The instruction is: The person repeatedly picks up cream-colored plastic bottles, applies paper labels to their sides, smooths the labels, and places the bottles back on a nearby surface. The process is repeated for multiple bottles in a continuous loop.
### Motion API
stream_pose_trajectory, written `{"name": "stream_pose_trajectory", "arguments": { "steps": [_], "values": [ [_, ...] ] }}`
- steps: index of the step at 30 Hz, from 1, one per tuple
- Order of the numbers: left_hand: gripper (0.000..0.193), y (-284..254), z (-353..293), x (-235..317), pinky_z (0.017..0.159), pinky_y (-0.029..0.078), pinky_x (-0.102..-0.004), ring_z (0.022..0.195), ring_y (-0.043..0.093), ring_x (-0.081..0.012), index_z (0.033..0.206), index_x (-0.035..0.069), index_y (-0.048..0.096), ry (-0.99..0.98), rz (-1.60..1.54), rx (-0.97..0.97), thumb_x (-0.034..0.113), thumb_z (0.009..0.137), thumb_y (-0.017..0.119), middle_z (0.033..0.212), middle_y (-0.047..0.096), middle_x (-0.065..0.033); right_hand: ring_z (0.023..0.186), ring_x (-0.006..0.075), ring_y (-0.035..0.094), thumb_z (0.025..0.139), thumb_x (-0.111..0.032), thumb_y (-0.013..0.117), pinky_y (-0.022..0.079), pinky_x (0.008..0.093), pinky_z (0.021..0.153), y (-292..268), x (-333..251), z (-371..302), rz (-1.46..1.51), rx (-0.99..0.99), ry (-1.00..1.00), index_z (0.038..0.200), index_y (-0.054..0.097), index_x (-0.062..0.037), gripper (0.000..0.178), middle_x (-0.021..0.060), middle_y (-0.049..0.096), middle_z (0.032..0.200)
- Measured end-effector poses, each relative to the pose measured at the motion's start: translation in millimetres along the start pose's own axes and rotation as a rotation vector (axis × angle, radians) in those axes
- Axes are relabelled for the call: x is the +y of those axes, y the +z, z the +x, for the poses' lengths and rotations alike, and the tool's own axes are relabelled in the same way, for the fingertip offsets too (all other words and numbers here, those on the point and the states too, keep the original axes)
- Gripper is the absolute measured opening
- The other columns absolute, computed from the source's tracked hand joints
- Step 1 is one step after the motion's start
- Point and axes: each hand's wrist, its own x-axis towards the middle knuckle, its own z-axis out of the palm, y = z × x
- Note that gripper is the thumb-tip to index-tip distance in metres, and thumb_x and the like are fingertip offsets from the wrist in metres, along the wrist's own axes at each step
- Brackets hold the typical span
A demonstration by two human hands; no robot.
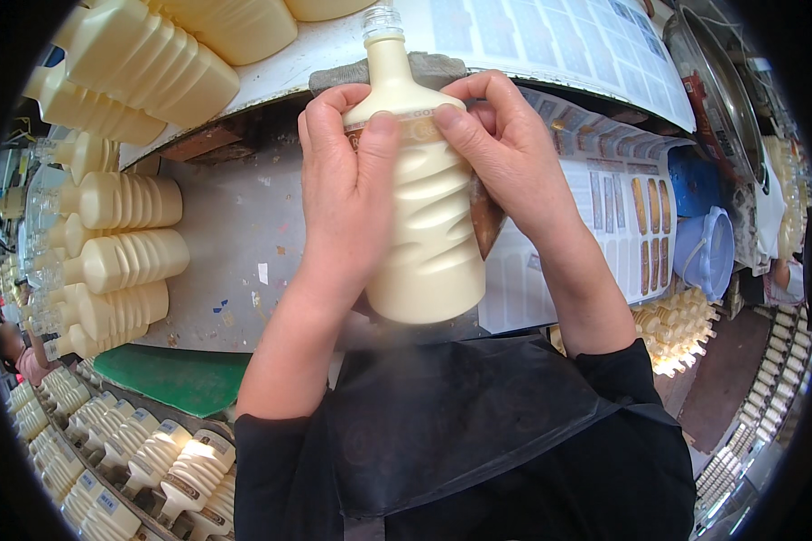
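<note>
Two hands [347, 185], one bucket [715, 254], cream bottles [424, 261] — seemingly dozens

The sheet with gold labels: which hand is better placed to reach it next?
Probably the right hand: the sheet lies on that side; the left hand is farther, across the bottle both hold.

Held bottle [427, 257] left of bucket [716, 257]

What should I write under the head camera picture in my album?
Left hand and right hand hold a grooved cream bottle, with a label sheet on the right.
</note>
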Motion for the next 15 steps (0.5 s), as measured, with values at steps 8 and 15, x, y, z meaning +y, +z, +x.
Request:
{"name": "stream_pose_trajectory", "arguments": {
  "steps": [8,15],
  "values": [
    [0.041,0.0,-0.4,0.6,0.1,0.045,-0.0413,0.111,0.056,-0.0314,0.128,-0.003,0.05,-0.01,-0.025,0.001,0.031,0.107,0.052,0.125,0.052,-0.0205,0.071,0.0093,0.055,0.093,-0.032,0.075,0.047,0.0277,0.065,0.0,0.0,-1.0,-0.024,0.006,0.007,0.11,0.062,-0.0006,0.038,0.002,0.06,0.076],
    [0.041,-0.1,0.2,-1.1,0.099,0.046,-0.0411,0.111,0.056,-0.031,0.128,-0.003,0.05,0.008,-0.016,0.001,0.032,0.107,0.053,0.124,0.052,-0.0203,0.07,0.0111,0.056,0.093,-0.038,0.074,0.048,0.0292,0.066,0.1,-7.1,-0.9,-0.044,-0.003,-0.001,0.111,0.062,-0.0003,0.043,0.0035,0.061,0.075]
  ]
}}
